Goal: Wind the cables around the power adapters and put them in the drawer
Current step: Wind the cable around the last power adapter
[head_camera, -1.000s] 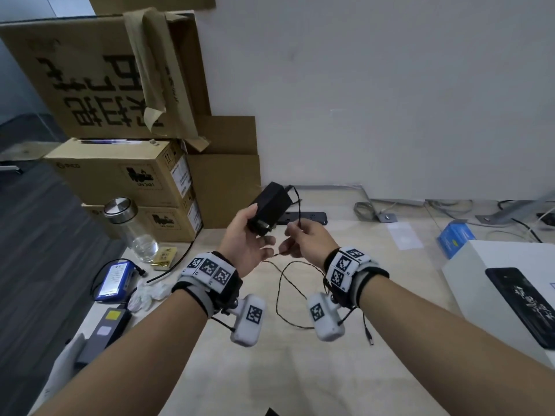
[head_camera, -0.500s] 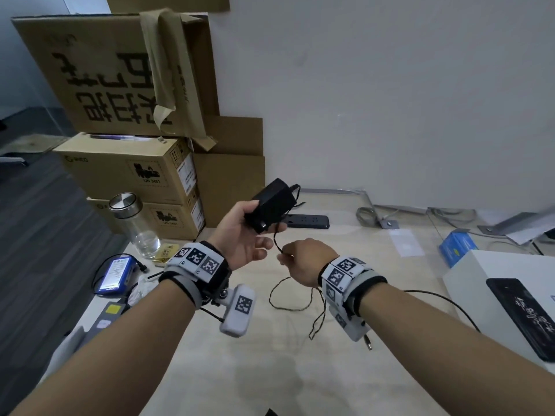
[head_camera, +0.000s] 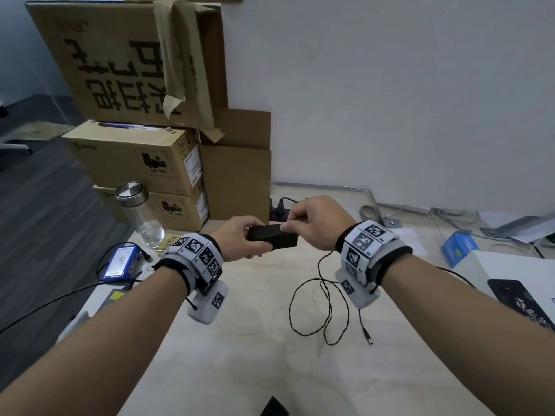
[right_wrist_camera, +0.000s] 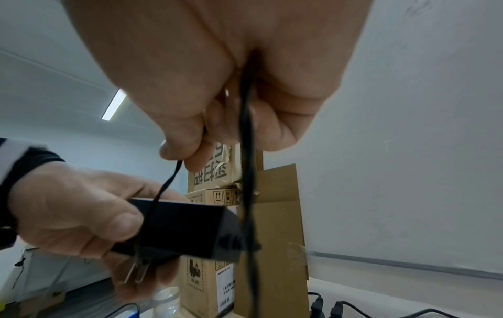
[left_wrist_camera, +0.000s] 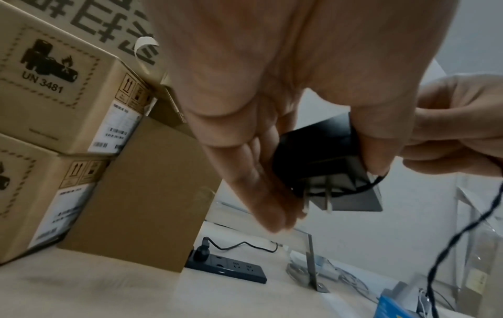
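Note:
My left hand point(head_camera: 240, 240) grips a black power adapter point(head_camera: 274, 239) above the desk, thumb on its side and fingers underneath point(left_wrist_camera: 261, 187). The adapter point(left_wrist_camera: 321, 159) lies level with its two metal prongs point(left_wrist_camera: 317, 203) pointing down. One turn of its thin black cable point(right_wrist_camera: 160, 191) crosses the body point(right_wrist_camera: 185, 228). My right hand point(head_camera: 315, 226) is just above the adapter and pinches the cable between thumb and forefinger point(right_wrist_camera: 187, 150). The rest of the cable point(head_camera: 318, 307) hangs in loose loops on the desk, ending in a barrel plug point(head_camera: 368, 337).
Stacked cardboard boxes point(head_camera: 141, 163) stand at the back left, a glass bottle point(head_camera: 141, 214) in front of them. A black power strip point(left_wrist_camera: 228, 267) lies by the wall. A blue battery pack point(head_camera: 120, 262) sits at left, a white box point(head_camera: 516, 283) with a black device at right.
The left hand has lowered the adapter and turned it level. The right hand rose from below and now holds the cable above the adapter, one turn laid across it.

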